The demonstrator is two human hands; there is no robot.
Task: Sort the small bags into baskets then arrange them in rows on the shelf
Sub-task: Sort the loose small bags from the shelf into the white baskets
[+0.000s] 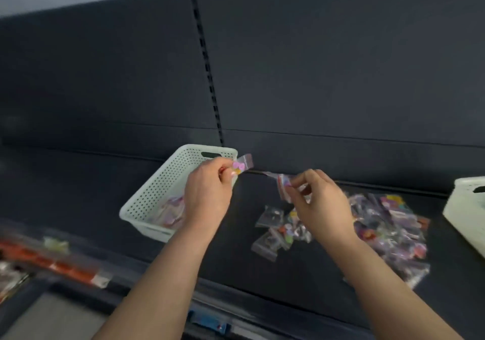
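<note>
above the dark shelf (pixel 315 274), left hand (pixel 207 195) pinches a pink-filled bag (pixel 242 166) over the white basket (pixel 157 195) while right hand (pixel 320 203) pinches a clear bag (pixel 283 182).

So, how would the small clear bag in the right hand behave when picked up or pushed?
Probably floppy: the clear bag pinched by the right hand bends and creases beyond the grip. Likely very light, since a fingertip pinch carries it. Its glossy film looks slippery; pushed, it would likely slide flat like the pile of bags, not roll.
</note>
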